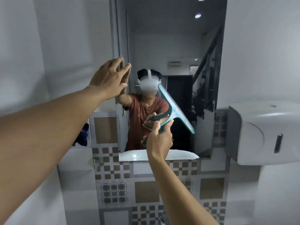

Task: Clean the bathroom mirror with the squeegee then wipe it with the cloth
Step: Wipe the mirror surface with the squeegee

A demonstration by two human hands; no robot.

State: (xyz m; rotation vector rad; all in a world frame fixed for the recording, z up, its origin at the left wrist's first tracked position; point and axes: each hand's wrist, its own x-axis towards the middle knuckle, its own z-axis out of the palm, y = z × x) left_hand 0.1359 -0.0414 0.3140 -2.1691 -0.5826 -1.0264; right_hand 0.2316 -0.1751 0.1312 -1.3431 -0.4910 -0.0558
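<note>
A tall bathroom mirror [170, 46] hangs on the wall ahead. My right hand [159, 140] grips the dark handle of a teal squeegee [176, 109], whose blade lies slanted against the lower middle of the glass. My left hand [110, 78] is flat on the mirror's left edge, fingers spread, holding nothing. A blue cloth [83, 135] shows partly behind my left forearm, at the left of the tiled strip. The mirror reflects a person in a red shirt and both arms.
A white paper dispenser [263, 135] juts out from the wall at the right, close to the mirror's lower right corner. Brown and grey checkered tiles [146, 192] run below the mirror. A white basin rim [178, 155] shows in the reflection.
</note>
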